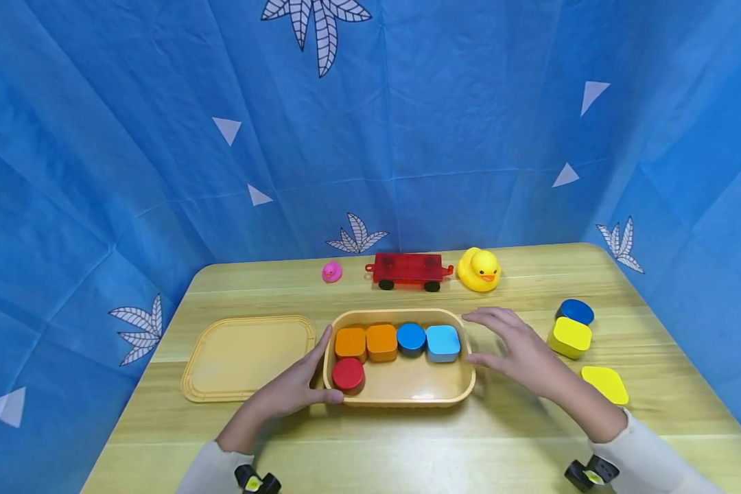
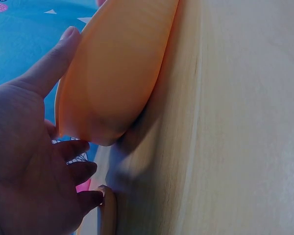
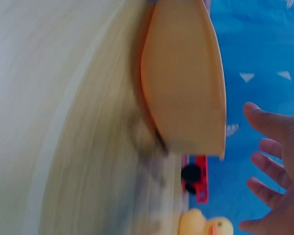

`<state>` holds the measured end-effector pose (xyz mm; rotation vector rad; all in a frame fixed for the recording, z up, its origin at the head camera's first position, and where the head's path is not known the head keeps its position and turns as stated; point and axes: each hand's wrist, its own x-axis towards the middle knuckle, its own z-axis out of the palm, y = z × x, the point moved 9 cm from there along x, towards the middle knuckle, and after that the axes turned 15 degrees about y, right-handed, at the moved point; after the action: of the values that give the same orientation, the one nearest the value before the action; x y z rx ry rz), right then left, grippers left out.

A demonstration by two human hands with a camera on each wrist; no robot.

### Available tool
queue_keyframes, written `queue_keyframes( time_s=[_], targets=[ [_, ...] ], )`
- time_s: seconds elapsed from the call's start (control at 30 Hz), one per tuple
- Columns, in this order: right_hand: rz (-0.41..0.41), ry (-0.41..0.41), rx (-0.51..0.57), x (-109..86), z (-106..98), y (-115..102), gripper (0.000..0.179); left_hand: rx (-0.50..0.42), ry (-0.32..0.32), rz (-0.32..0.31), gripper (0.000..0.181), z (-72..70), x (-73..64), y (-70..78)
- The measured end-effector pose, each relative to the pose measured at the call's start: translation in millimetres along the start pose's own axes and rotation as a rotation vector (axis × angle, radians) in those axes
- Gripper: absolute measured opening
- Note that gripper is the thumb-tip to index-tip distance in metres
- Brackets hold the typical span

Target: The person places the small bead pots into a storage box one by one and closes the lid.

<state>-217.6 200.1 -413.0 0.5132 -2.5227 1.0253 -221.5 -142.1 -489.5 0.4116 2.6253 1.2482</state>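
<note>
A shallow orange-tan plastic box (image 1: 401,401) sits mid-table with several blocks inside: two orange blocks (image 1: 381,343), a round blue block (image 1: 411,339), a light blue block (image 1: 442,343) and a round red block (image 1: 348,376). My left hand (image 1: 293,384) spans the box's left end, its thumb straight at the front rim. The left wrist view shows that thumb along the box wall (image 2: 117,68), other fingers loosely bent beside the end. At the right end my right hand (image 1: 519,350) is spread, fingertips near the rim; in the right wrist view it holds nothing.
A tan lid (image 1: 247,360) lies left of the box. Behind stand a small pink duck (image 1: 331,272), a red toy wagon (image 1: 407,269) and a yellow duck (image 1: 479,269). Right of my right hand are a dark blue block (image 1: 575,311) and two yellow blocks (image 1: 571,336).
</note>
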Motion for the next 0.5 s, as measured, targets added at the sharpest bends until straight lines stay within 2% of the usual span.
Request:
queue_keyframes(
  time_s=[0.3, 0.5],
  targets=[
    [0.063, 0.085, -0.071, -15.5, -38.7, 29.5, 0.065, 0.004, -0.003, 0.012, 0.120, 0.0, -0.5, 1.2],
    [0.142, 0.087, -0.114, -26.4, -58.1, 54.1, 0.066, -0.001, -0.001, 0.018, 0.120, -0.1, -0.3, 0.5]
  ],
)
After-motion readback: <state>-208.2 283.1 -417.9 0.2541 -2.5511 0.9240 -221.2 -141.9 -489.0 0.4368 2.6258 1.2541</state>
